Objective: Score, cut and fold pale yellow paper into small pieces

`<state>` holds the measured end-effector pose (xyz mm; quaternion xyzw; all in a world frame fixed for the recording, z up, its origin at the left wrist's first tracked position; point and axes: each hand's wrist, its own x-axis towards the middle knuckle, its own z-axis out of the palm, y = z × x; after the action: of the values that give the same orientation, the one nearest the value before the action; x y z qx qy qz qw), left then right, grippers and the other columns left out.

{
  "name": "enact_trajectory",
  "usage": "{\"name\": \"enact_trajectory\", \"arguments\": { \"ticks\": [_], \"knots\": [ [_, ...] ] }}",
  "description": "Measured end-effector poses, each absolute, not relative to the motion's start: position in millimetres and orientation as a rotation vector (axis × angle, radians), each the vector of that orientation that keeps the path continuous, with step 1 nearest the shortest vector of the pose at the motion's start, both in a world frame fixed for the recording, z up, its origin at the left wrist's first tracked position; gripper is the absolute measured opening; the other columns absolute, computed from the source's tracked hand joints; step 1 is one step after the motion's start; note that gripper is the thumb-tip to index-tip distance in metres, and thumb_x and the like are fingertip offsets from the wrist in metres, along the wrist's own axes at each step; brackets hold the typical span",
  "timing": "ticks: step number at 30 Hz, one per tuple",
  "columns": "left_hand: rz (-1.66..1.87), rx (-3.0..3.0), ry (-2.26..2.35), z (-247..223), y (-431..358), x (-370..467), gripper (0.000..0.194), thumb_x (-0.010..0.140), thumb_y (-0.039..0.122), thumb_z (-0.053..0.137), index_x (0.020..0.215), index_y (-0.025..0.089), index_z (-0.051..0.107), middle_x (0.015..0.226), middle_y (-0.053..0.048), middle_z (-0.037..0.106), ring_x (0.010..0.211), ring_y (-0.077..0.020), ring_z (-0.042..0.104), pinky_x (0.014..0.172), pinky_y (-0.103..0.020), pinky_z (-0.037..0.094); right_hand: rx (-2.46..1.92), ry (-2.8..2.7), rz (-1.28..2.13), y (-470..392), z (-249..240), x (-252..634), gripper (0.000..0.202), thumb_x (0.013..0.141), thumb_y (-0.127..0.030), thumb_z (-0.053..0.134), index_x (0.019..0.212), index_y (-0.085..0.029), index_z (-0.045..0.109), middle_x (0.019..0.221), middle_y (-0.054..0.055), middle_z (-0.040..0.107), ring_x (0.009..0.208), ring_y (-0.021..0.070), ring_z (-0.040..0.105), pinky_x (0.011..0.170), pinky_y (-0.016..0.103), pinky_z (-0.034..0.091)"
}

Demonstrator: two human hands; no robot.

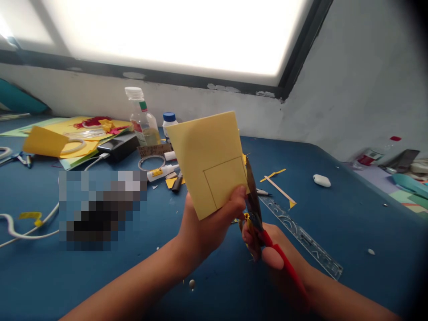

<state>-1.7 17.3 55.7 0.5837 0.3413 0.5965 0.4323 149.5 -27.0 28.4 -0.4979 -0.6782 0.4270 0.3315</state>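
head view. the yellow card [209,154] is held up above the table [334,196], slightly tilted, in the left hand [207,223]; its fingers are closed on the lower part, thumb across the front face. the right hand [282,238] has its fingers wrapped round the red-handled scissors [257,221], whose blades stand beside the card's right edge; how wide they part cannot be told. progress: two drawn lines mark off the card's lower right corner, so the marking appears done; no cut shows along either, so cutting there seems undone. labels: the clear bottle [143,120] bears green and red patches and the white tube [160,172] a yellow label, none legible; lettering on the brown cardboard strip [154,150] is too blurred to read.
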Motion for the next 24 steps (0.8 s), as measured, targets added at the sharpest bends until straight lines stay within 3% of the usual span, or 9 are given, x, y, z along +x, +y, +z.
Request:
{"name": "enact_trajectory", "arguments": {
  "ticks": [9,24],
  "knots": [
    [1.429,1.395,0.802,60.5,16.3,-1.0,0.010,0.081,0.027,0.064,0.078,0.018,0.064,0.067,0.002,0.065,0.051,-0.0082,0.060,0.047,-0.014,0.053,-1.282,-1.768,1.113,-29.3,27.4,146.1,0.075,0.054,-0.092,0.017,0.061,-0.020,0.037,0.056,-0.001,0.041,0.050,0.0117,0.035,0.045,0.025,0.034],
    [1.381,1.353,0.810,63.4,15.7,-1.3,0.013,0.081,0.028,0.063,0.077,0.016,0.065,0.065,0.002,0.065,0.049,-0.0081,0.061,0.046,-0.013,0.053,-1.307,-1.815,1.035,-29.7,31.6,145.8,0.068,0.067,-0.087,0.019,0.055,-0.020,0.028,0.052,-0.003,0.030,0.047,0.0091,0.027,0.039,0.022,0.022]
  ]
}}
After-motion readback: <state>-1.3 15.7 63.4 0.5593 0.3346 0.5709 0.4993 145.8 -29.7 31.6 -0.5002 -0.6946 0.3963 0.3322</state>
